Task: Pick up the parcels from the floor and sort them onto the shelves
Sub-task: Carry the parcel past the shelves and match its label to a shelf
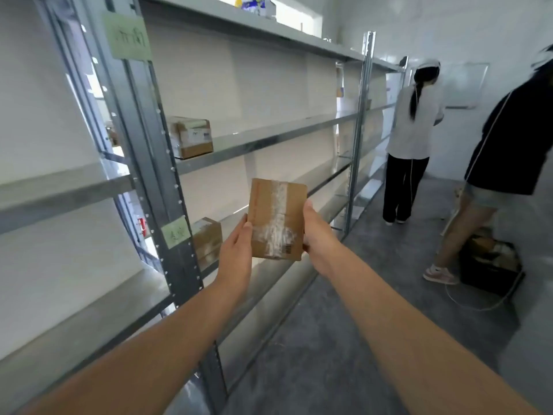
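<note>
A small brown cardboard parcel with a clear tape strip and a barcode is held upright in the air in front of the metal shelves. My left hand grips its lower left edge and my right hand grips its right edge. Another taped parcel sits on the middle shelf at the left. A third parcel rests on the lower shelf, just left of my left hand.
Green paper labels are stuck on the grey shelf upright. Two people stand in the aisle at the right. A black crate with parcels sits on the grey floor by the nearer person's feet.
</note>
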